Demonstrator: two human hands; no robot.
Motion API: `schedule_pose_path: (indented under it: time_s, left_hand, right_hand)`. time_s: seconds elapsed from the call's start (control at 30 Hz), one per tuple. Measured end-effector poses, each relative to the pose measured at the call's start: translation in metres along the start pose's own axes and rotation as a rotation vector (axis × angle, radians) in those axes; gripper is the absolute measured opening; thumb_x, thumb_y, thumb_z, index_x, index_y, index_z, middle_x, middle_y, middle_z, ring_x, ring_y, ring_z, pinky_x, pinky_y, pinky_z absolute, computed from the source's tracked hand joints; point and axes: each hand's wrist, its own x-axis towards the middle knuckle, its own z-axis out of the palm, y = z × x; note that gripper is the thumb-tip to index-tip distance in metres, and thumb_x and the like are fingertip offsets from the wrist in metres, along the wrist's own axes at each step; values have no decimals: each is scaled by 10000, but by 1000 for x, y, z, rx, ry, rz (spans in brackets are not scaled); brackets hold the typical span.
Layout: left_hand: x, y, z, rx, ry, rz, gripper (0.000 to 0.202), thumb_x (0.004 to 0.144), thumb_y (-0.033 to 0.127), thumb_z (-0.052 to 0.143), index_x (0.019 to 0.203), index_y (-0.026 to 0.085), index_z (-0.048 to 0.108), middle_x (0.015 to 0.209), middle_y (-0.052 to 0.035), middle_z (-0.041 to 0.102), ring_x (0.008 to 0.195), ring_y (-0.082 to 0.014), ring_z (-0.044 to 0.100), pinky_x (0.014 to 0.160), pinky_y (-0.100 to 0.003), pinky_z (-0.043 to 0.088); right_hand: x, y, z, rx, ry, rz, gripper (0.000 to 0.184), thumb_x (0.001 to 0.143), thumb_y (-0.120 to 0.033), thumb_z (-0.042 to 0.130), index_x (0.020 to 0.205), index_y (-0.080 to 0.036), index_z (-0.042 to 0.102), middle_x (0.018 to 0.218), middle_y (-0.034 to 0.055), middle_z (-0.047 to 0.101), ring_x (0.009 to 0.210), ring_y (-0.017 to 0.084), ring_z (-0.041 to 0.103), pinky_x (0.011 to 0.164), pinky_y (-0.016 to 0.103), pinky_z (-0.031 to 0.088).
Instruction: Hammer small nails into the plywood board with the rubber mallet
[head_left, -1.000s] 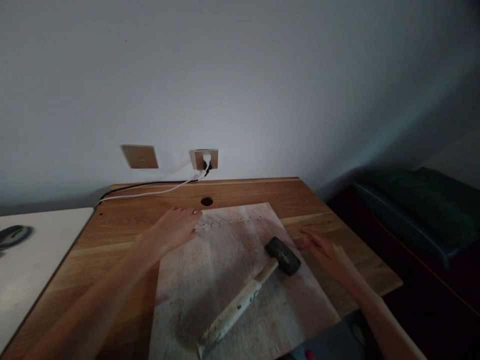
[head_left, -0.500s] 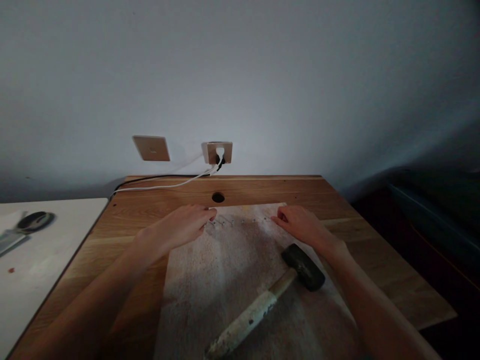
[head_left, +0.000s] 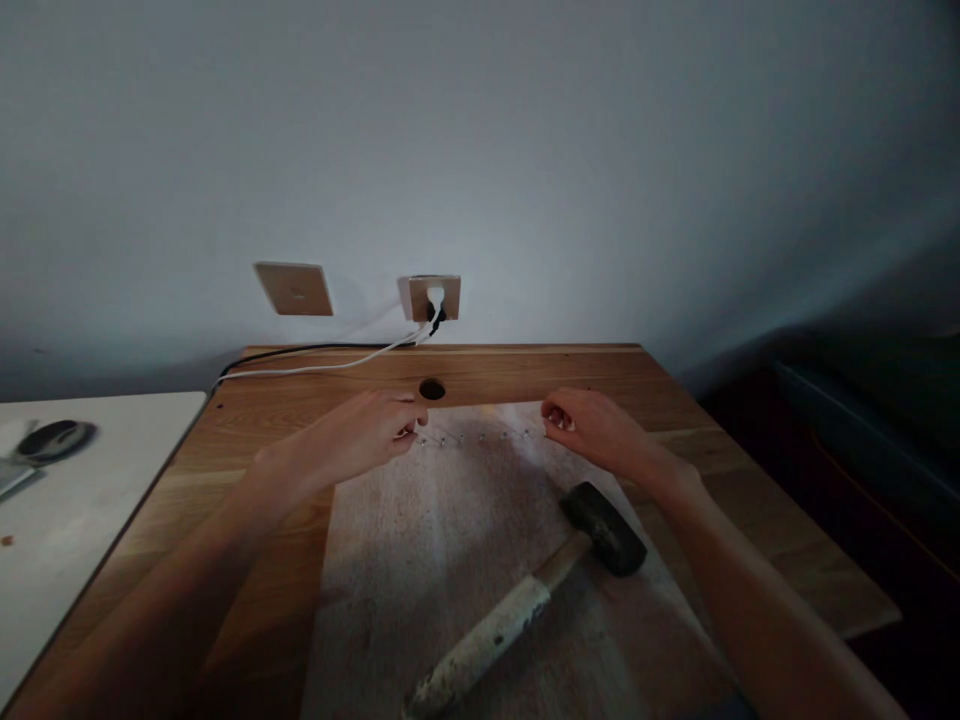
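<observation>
A pale, worn board (head_left: 450, 560) lies on a wooden desk (head_left: 247, 450). A row of several small nails (head_left: 480, 438) stands along the board's far edge. My left hand (head_left: 367, 435) is curled at the left end of that row, fingertips pinched together by the first nail. My right hand (head_left: 592, 430) is curled at the right end, fingers pinched by the last nail. What the fingertips hold is too small to make out. A hammer with a black head (head_left: 604, 515) and a paint-stained handle (head_left: 487, 635) lies across the board, near my right forearm.
The desk has a round cable hole (head_left: 432, 389) just beyond the board. A white cable and a black cable (head_left: 315, 365) run to a wall socket (head_left: 429, 296). A white table (head_left: 67, 500) with a dark object stands to the left. Dark furniture is on the right.
My right hand moved from beside the hammer head up to the right end of the nail row and closed its fingers. My left hand stayed at the left end. The view shifted slightly.
</observation>
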Motion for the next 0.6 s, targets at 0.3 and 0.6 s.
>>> schedule_pose_path:
  time_s: [0.3, 0.6]
  left_hand:
    - [4, 1, 17, 65, -59, 21, 152, 982, 123, 607, 1034, 217, 715, 1043, -40, 729, 884, -209, 697, 798, -311, 500]
    - [6, 3, 19, 50, -64, 34, 181, 1003, 128, 575, 1057, 216, 723, 1053, -47, 742, 922, -216, 711, 817, -316, 509]
  right_hand:
    - [10, -14, 5, 7, -128, -16, 169, 901, -108, 562, 829, -155, 707, 816, 67, 722, 743, 191, 636, 689, 279, 384]
    - [10, -16, 7, 73, -133, -35, 215, 978, -162, 573, 858, -150, 751, 841, 86, 768, 779, 211, 690, 733, 288, 420]
